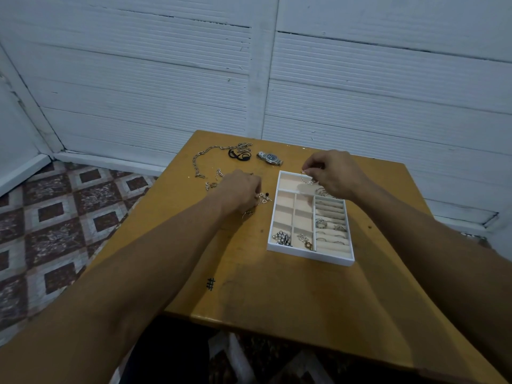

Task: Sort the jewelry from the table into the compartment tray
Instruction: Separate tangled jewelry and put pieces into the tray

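The right hand (332, 173) pinches a thin chain (306, 179), which hangs just below the grip over the long far compartment of the compartment tray (310, 254), probably so that it lies stretched. The left hand (241, 189) curls over small silver pieces (263, 198) on the table (277, 286). Its grip is hidden, so I cannot tell whether it holds one.

The tray (310, 254) sits on the table (249, 286), right of centre. Behind it lies the watch (269, 157), and left of that the long chain (205, 156), near the far edge. The loose pieces (263, 197) lie just left of the tray, at the fingertips of my left hand (241, 189). My right hand (332, 170) is over the tray's far compartment, pinching a thin chain (306, 180). In the tray's right column sit the rings (329, 225); in its near left corner, the beads (282, 238).
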